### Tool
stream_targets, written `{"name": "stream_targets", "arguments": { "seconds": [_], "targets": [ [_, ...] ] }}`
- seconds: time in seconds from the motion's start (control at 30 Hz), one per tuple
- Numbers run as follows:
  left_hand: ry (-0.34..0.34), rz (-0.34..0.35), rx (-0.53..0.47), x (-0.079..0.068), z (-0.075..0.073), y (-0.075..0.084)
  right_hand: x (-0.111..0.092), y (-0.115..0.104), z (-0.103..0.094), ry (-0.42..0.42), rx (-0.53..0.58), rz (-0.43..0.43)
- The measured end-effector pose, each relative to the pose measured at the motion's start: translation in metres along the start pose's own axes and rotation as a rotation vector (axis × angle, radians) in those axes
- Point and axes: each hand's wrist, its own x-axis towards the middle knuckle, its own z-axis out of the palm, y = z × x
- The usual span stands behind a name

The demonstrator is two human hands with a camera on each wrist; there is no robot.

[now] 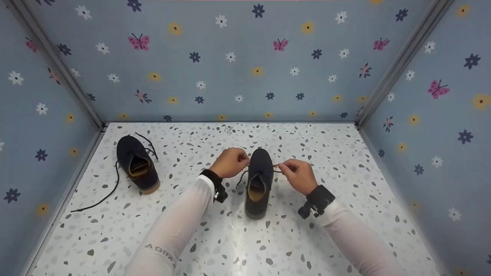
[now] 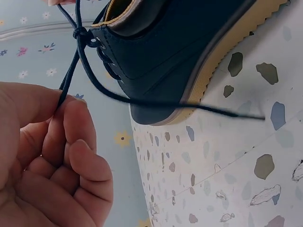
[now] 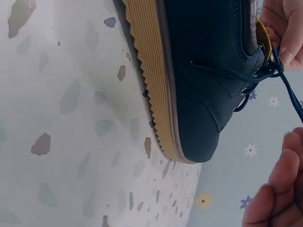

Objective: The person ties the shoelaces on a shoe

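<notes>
A dark navy lace-up shoe (image 1: 262, 158) with a tan ridged sole (image 3: 150, 75) stands upright on the floor, toe pointing away. My left hand (image 1: 231, 163) is at its left side, pinching a doubled strand of the dark shoelace (image 2: 69, 78) between thumb and fingers. On the right side my right hand (image 1: 300, 174) pinches another part of the lace, drawn out sideways. A knot (image 2: 80, 33) sits over the shoe's eyelets between the two hands. One loose lace end trails across the shoe's side in the left wrist view. The right fingertips are partly cut off in the right wrist view.
A second dark shoe (image 1: 128, 147) stands at the left, its laces untied and one lace (image 1: 111, 193) stretched over the speckled floor (image 1: 215, 237). Blue panels (image 1: 245, 84) with flowers and butterflies enclose the floor at the back and both sides.
</notes>
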Motion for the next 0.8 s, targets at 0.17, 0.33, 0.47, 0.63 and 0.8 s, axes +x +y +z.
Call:
{"name": "stream_targets", "arguments": {
  "seconds": [0.17, 0.33, 0.47, 0.63, 0.8],
  "targets": [
    [-0.010, -0.023, -0.029, -0.001, 0.000, -0.003, -0.007, 0.007, -0.001, 0.024, 0.025, 0.064],
    [0.004, -0.035, -0.068, -0.003, 0.002, -0.004, -0.012, 0.010, -0.002, 0.037, 0.021, 0.117],
    [0.008, -0.044, -0.099, -0.005, 0.003, -0.006, -0.014, 0.012, -0.003, 0.051, -0.016, 0.126],
    [0.001, -0.080, -0.162, -0.008, 0.004, -0.011, -0.014, 0.018, -0.002, 0.075, -0.073, 0.125],
    [0.045, -0.088, -0.203, -0.010, 0.004, -0.013, -0.014, 0.021, -0.005, 0.087, -0.118, 0.111]
  ]
}}
